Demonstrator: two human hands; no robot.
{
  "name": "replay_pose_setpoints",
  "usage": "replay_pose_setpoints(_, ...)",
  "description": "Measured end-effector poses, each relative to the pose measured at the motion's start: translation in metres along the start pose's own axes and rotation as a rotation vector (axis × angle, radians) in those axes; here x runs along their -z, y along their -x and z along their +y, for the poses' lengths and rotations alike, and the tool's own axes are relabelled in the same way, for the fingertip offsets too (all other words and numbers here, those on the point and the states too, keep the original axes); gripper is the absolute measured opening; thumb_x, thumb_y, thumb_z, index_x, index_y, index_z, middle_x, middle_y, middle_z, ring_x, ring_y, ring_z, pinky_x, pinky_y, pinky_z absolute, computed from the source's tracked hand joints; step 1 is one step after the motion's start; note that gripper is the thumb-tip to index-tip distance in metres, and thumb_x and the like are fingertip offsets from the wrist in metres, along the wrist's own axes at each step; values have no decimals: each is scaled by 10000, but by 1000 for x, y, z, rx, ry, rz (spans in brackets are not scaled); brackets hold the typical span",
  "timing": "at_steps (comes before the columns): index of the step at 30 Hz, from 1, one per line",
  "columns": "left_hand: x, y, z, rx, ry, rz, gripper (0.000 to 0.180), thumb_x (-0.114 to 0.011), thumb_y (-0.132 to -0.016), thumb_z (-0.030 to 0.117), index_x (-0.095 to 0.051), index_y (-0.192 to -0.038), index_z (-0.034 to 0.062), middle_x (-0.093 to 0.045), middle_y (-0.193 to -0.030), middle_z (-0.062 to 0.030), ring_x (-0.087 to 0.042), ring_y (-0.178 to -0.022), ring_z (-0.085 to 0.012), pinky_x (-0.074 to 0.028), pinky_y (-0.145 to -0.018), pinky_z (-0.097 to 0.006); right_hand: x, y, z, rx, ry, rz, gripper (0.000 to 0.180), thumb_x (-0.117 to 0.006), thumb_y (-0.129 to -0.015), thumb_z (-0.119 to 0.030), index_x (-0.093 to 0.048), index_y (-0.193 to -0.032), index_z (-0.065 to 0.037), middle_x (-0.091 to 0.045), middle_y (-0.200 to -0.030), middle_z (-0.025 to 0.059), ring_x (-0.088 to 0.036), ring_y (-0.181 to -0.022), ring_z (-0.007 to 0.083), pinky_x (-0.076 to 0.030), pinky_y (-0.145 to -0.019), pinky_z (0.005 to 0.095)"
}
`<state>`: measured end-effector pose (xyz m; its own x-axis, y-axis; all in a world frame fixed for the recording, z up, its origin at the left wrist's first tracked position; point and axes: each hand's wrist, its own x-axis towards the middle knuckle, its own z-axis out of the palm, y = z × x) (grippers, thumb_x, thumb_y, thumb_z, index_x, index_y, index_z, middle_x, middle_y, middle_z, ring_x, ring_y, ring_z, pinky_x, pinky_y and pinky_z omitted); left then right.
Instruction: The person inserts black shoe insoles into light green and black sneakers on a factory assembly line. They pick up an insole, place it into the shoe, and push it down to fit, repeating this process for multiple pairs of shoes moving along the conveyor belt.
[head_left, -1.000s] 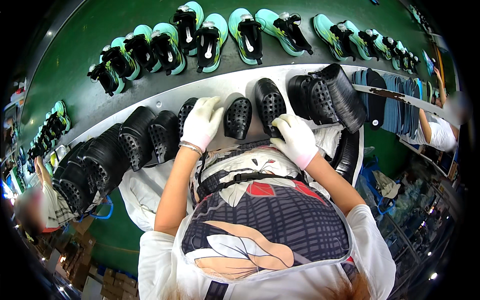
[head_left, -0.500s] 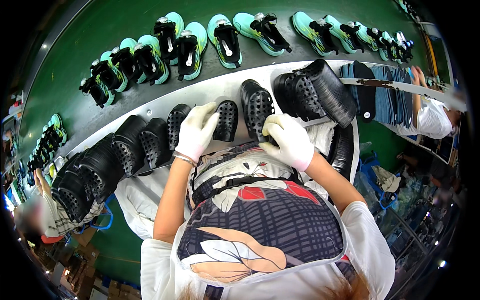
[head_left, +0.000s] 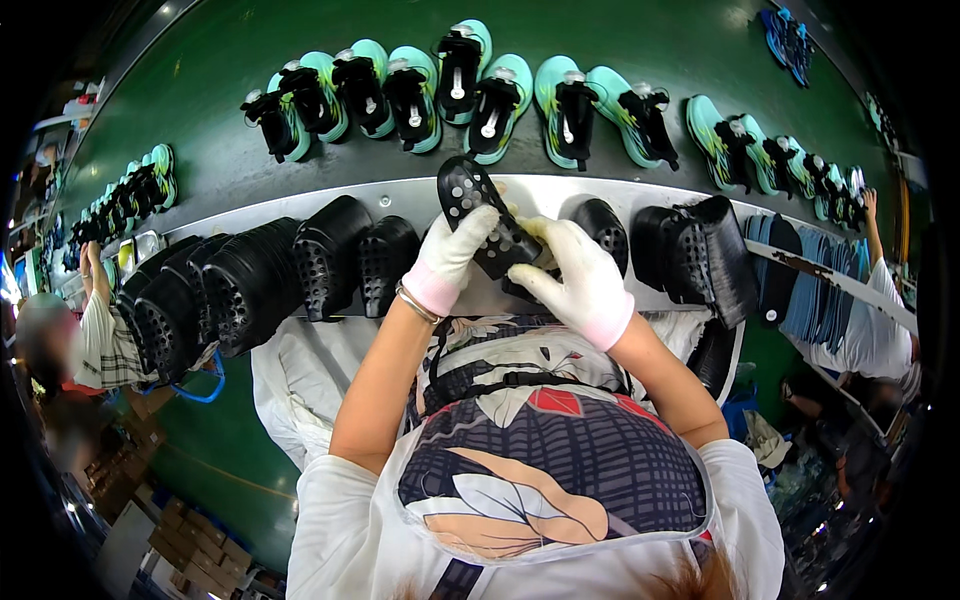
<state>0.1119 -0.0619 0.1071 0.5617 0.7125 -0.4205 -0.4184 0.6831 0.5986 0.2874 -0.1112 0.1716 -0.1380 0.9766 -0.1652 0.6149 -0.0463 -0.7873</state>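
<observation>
Both my hands wear white gloves. A black clog-shaped piece with round holes (head_left: 464, 187) is held tilted between them, its rounded toe pointing up and left. My left hand (head_left: 458, 245) wraps its near left side, thumb lying over the holes. My right hand (head_left: 578, 280) grips its lower right end between thumb and fingers; part of that end is hidden. Just behind my right hand stands another black perforated piece (head_left: 603, 228). Left of my left hand are a smaller stack (head_left: 388, 258) and a taller stack (head_left: 335, 245) of similar pieces.
Beyond the white ledge (head_left: 320, 200), mint-green and black sneakers (head_left: 500, 105) line a dark green surface. More nested black pieces (head_left: 255, 285) stand at left, others (head_left: 700, 250) at right beside blue insoles (head_left: 815, 285) and a metal bar (head_left: 840, 280). Other people's arms (head_left: 872, 225) show at both sides.
The view has shifted, so the sneakers sit farther right. My left hand has come over to the right. Both hands now hold a black perforated piece tilted; before, the pieces stood on the ledge.
</observation>
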Motion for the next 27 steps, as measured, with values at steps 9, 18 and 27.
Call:
replay_pose_setpoints(9, 26, -18, 35, -25, -153, 299, 294, -641, -902, 266, -558, -1061, 33, -619, -934, -35, -611, -854, -139, -509, -780, -293, -28, -61, -14, -24, 208, 55, 267, -660, -758, -323, -583, -762, -68, -580, -673, 111, -600, -603, 312, -490, -554, 401)
replay_pose_setpoints(18, 64, -38, 87, 57, -715, 309, 449, -584, -903, 412, -635, -1011, -21, -627, -881, -64, -585, -844, -155, -464, -793, -295, -46, -119, -6, -158, 60, -28, 328, -633, -803, -331, -585, -759, -9, -560, -641, 185, -569, -587, 327, -452, -566, 374)
replay_pose_setpoints(27, 125, -91, 74, -277, -1638, 158, 213, -585, -860, 180, -598, -1005, 23, -551, -1027, -189, -568, -945, -391, -471, -810, -467, -37, -190, 20, -266, 42, -269, 532, -513, -820, -513, -654, -784, -1, -629, -764, 221, -623, -759, 360, -479, -700, 410)
